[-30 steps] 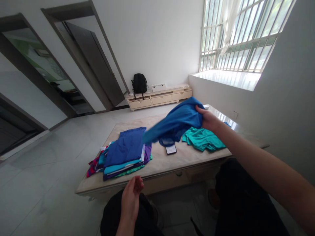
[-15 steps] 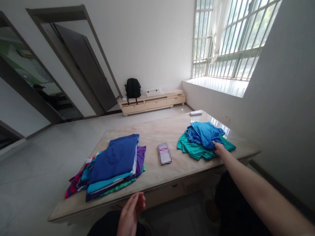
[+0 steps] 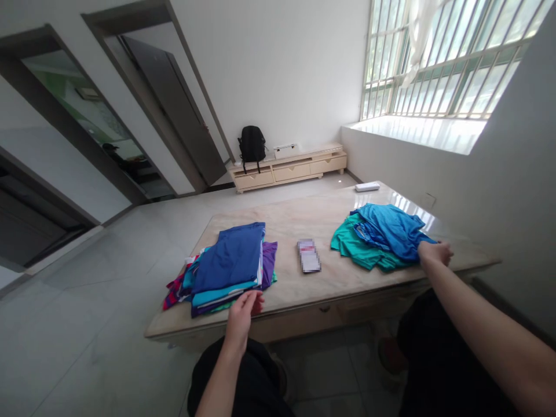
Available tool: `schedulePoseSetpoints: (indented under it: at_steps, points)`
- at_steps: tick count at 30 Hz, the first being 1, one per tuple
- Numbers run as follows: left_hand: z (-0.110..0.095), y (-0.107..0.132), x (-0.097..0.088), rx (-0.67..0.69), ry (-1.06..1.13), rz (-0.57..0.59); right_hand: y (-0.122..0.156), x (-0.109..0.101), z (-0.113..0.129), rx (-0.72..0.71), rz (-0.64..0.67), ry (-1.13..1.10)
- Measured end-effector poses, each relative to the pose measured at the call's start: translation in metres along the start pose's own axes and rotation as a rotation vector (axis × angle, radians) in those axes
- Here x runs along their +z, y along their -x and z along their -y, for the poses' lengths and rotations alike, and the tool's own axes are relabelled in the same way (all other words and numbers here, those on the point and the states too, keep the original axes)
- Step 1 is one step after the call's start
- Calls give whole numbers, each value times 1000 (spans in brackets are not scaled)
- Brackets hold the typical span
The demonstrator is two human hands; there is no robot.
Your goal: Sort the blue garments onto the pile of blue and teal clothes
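Right hand (image 3: 435, 252) grips the crumpled blue shirt (image 3: 393, 230) atop a teal one (image 3: 357, 249), table's (image 3: 330, 292) right side, both unfolded. Left hand (image 3: 244, 310), fingers loose, hovers by approx. 6 folded garments (image 3: 226, 267).

On the table (image 3: 299, 217): folded stack (image 3: 226, 266) at left, phone (image 3: 308, 255) between, loose garments (image 3: 382, 234) at right.

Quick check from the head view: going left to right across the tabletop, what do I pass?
Stack of folded clothes with the left hand at its near edge → phone → loose blue garment on a teal one → right hand gripping the blue garment's edge.
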State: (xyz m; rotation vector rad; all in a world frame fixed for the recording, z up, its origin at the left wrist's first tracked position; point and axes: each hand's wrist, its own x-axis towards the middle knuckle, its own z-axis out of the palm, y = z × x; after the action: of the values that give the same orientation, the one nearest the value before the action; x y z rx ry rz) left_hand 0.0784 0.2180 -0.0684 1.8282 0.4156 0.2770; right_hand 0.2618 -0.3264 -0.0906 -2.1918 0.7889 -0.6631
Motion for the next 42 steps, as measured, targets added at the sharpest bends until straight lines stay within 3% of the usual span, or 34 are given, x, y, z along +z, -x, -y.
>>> schedulePoseSetpoints:
  at_steps: [2, 4, 7, 10, 14, 20, 26, 31, 34, 36, 38, 42]
  points:
    - [-3, -35, -15, 73, -147, -45, 5, 1, 1, 45, -25, -8]
    - [-4, -66, -26, 120, -262, -90, 14, 5, 4, -7, 25, -35]
    - [1, -98, -32, 171, -438, -142, 33, 19, 11, -163, 230, -101]
    - [13, -114, -31, 170, -572, -152, 53, 38, 17, -291, 467, -163]
    - [25, -119, -33, 162, -710, -159, 76, 60, 30, -414, 685, -202]
    - [27, -112, -34, 195, -795, -185, 102, 77, 50, -488, 826, -234]
    - [21, -105, -39, 213, -710, -236, 118, 76, 50, -454, 919, -291]
    - [8, -102, -36, 225, -520, -255, 119, 71, 44, -295, 1017, -377]
    - [-8, -86, -22, 267, -361, -138, 131, 68, 47, -125, 1145, -451]
    - [-19, -63, -6, 282, -248, 39, 151, 64, 51, -24, 1260, -488]
    - [-28, -31, 13, 268, -150, 280, 180, 57, 56, 104, 1432, -545]
    - [-39, 34, 52, 158, 5, 857, 250, 42, 59, 559, 1904, -739]
